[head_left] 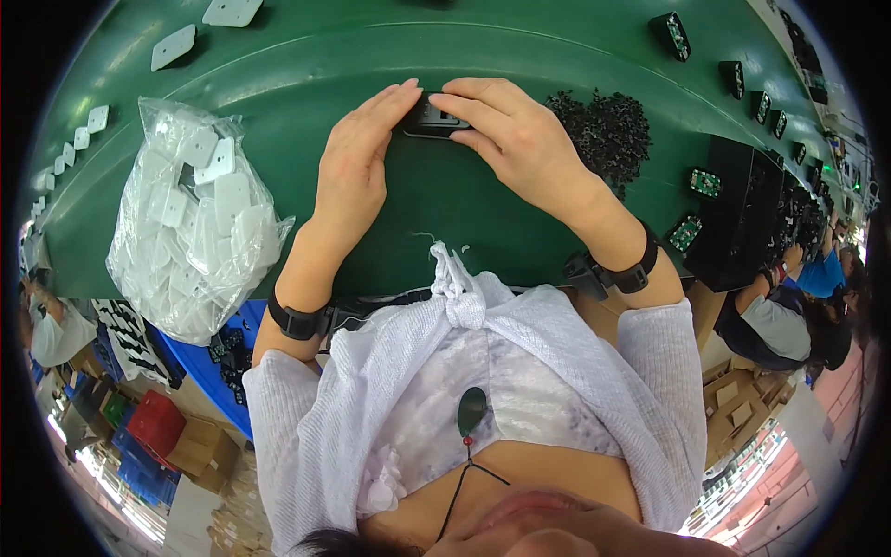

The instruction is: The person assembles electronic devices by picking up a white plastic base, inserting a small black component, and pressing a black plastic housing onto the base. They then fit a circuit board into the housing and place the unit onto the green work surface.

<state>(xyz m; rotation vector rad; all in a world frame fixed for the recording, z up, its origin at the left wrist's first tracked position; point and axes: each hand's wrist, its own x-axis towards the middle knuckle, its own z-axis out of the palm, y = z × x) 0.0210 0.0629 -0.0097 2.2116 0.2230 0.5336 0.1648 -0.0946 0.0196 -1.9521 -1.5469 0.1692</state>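
Observation:
On the green table in front of me, a small black plastic housing (429, 121) lies between my two hands. My left hand (357, 153) holds its left end, fingers close together and angled toward the far edge; its thumb is mostly hidden. My right hand (520, 135) is closed round the other end, with index finger and thumb on the housing. The fingers cover part of the housing's top, so its details are hard to make out. Just right of my right hand is a heap of tiny black parts (603, 135).
A clear bag of white plastic plates (200, 223) stands at left; loose white plates (174, 46) lie beyond. At right are circuit boards (705, 183), a black box (738, 213) and housings with boards (670, 37). A blue bin (200, 371) sits below the left edge; a co-worker (789, 306) is at right.

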